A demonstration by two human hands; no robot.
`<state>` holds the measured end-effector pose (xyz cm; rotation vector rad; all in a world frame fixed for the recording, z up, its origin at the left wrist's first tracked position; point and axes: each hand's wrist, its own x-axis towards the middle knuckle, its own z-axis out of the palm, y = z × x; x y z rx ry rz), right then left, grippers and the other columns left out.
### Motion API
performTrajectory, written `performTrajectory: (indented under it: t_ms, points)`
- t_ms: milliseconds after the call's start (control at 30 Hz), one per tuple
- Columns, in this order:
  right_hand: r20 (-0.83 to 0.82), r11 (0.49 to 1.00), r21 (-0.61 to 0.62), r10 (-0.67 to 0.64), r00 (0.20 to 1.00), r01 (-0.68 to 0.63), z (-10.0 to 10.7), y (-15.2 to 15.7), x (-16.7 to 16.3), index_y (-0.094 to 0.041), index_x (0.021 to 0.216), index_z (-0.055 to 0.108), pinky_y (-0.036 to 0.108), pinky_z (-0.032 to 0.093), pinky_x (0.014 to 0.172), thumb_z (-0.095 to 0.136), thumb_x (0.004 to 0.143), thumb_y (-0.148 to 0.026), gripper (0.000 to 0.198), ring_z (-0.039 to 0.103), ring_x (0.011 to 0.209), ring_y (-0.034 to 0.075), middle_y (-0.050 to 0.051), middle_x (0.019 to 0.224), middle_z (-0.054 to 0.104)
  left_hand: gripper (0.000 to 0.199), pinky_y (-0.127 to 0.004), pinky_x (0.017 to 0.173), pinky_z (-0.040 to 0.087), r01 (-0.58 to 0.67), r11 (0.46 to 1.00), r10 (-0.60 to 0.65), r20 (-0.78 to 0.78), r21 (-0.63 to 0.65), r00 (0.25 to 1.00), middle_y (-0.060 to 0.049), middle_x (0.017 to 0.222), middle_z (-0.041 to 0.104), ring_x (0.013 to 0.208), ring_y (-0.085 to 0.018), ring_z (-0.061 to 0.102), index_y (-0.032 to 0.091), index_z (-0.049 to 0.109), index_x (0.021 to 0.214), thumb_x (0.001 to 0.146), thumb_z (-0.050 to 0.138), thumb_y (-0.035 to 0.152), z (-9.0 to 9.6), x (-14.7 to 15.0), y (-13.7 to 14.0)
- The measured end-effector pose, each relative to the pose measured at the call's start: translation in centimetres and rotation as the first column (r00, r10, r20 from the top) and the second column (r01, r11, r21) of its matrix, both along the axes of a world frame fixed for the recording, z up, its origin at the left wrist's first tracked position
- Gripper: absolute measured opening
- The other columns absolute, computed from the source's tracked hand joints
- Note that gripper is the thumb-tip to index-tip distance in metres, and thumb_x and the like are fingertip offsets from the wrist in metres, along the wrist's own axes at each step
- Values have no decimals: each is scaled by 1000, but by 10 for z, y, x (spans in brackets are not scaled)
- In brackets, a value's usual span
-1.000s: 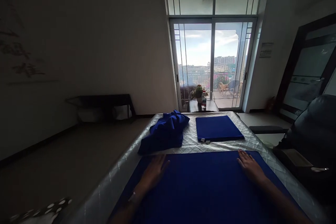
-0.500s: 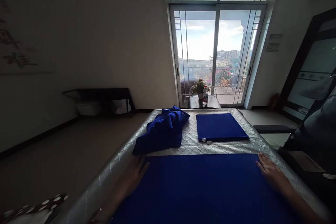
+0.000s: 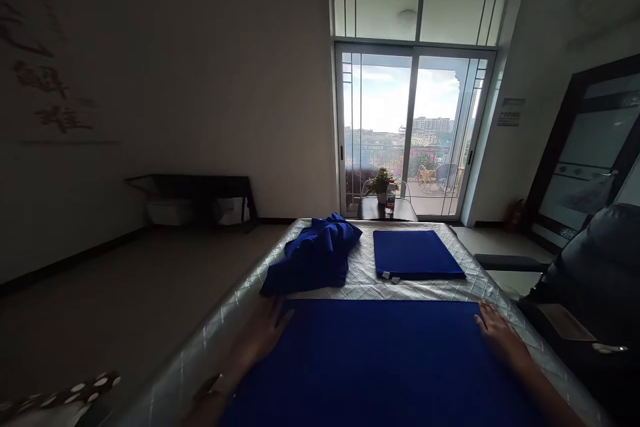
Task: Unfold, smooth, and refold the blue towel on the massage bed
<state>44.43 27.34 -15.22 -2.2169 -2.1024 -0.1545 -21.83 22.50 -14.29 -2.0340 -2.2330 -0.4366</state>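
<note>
Firstly, at the far left, a dotted cloth lies low at the border of the view. Next comes the left hand, palm down, its fingers stretched and its thumb apart; it rests at the far left corner of the spread blue cloth, and it grips nothing that I can see, though the fingertips are dark. Just beyond this hand is a crumpled blue cloth, heaped on the silver mattress. In the middle, the spread cloth lies flat on the near part of the mattress; its far edge runs straight across from left to right, and its sides come toward the person. Its near end is outside the view, so I cannot tell which way its long axis goes. In my judgement, the step in hand is flattening and squaring this cloth; the next move calls for even, light pressure, or for fingertips under an edge. Farther right, beyond that edge, a folded blue cloth lies flat, its white tags pointing to the person. Finally, the right hand rests with open, straight fingers at the far right corner, near a black chair.
</note>
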Motion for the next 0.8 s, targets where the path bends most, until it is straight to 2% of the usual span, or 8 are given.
performTrajectory:
  t_ms: [100, 200, 300, 367, 467, 567, 667, 800]
  points:
    - [50, 997, 59, -53, 997, 50, 14, -4, -9, -9, 155, 43, 43, 22, 126, 24, 94, -31, 68, 28, 154, 24, 12, 164, 38, 71, -54, 123, 29, -34, 996, 31, -39, -84, 999, -21, 162, 39, 152, -35, 33, 6, 44, 153, 102, 33, 55, 12, 5, -2]
    - [77, 990, 136, -40, 996, 29, 35, -7, -43, -10, 147, 55, 48, 25, 125, 30, 89, -20, 65, 37, 150, 30, 17, 157, 49, 69, -53, 124, 28, -34, 996, 25, -117, -79, 993, -24, 160, 40, 152, -36, 33, 1, 48, 150, 102, 37, 51, 33, 29, -5]
    - [-28, 982, 128, 142, 989, -137, 56, -16, -110, -6, 147, 54, 47, 26, 126, 28, 89, -16, 64, 40, 148, 29, 19, 156, 49, 56, -48, 123, 33, 139, 990, -133, -157, 28, 979, -19, 160, 44, 151, -32, 36, 8, 54, 147, 104, 37, 38, 53, 85, -4]
    - [-163, 946, 84, 323, 932, -313, 67, -26, -163, -5, 150, 49, 48, 24, 126, 26, 92, -18, 64, 35, 151, 29, 19, 159, 43, 48, -42, 122, 36, 331, 942, -321, -140, 52, 937, -13, 159, 48, 149, -26, 41, 15, 58, 145, 103, 38, 28, 59, 134, 1]
    - [-202, 895, 59, 445, 873, -442, 70, -36, -227, -11, 154, 45, 35, 24, 126, 30, 96, -26, 61, 33, 152, 21, 10, 162, 41, 46, -40, 120, 39, 490, 870, -485, -81, 60, 871, -11, 155, 53, 146, -24, 45, 19, 59, 144, 105, 38, 33, 53, 202, 9]
    - [-216, 872, 25, 482, 849, -489, 61, -40, -256, -14, 154, 44, 34, 24, 126, 30, 97, -28, 60, 33, 152, 20, 8, 162, 41, 50, -45, 122, 37, 542, 838, -540, -37, 68, 841, -14, 154, 54, 147, -26, 44, 16, 54, 147, 108, 31, 36, 35, 241, 13]
    - [-245, 874, -1, 471, 847, -486, 50, -40, -259, -14, 158, 38, 38, 20, 128, 23, 99, -30, 62, 27, 154, 19, 7, 165, 35, 57, -49, 123, 34, 484, 874, -485, 14, 47, 874, -15, 158, 47, 150, -28, 39, 13, 48, 152, 109, 24, 43, 20, 250, 12]
    - [-280, 885, -21, 442, 852, -466, 45, -42, -255, -16, 160, 33, 39, 16, 129, 15, 102, -39, 65, 21, 156, 18, 4, 167, 30, 65, -47, 126, 30, 469, 883, -467, 62, -17, 882, -13, 162, 42, 153, -26, 33, 14, 44, 155, 108, 18, 50, 23, 245, 6]
